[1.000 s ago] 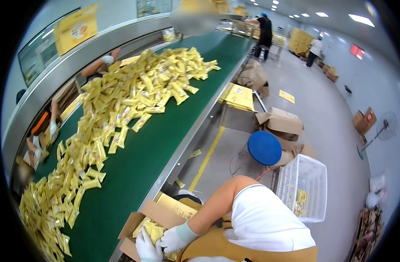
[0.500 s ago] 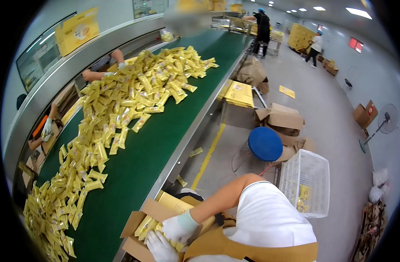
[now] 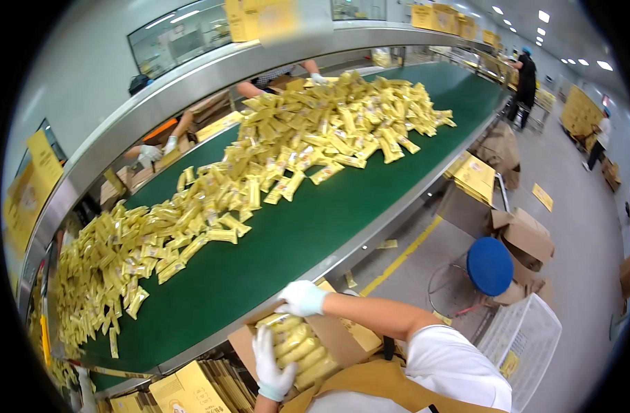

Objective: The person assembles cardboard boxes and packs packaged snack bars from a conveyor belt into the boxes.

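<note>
Close to my body a cardboard box point(image 3: 339, 342) stands with its top open, beside the conveyor's near edge. Rows of yellow wrapped packets point(image 3: 301, 347) lie in it. My left hand point(image 3: 272, 365), in a white glove, rests along the box's left side with its fingers stretched out over the packets' edge. At the far side of the box my right hand point(image 3: 303, 299), also gloved, has its fingers bent over the upper flap. A large heap of the same yellow packets point(image 3: 287, 144) covers much of the green conveyor belt point(image 3: 315, 234).
Folded yellow cartons point(image 3: 191, 389) stand below the belt at left. On the right are a blue stool point(image 3: 490, 266), a white plastic crate point(image 3: 528, 351) and open cardboard boxes point(image 3: 525, 237). Co-workers' gloved hands point(image 3: 150, 155) are across the belt. Two people point(image 3: 525, 86) stand farther back.
My view has swung left. My right hand has moved from over the packets to the box's far flap, and my left hand now lies along its left side. More packets show inside.
</note>
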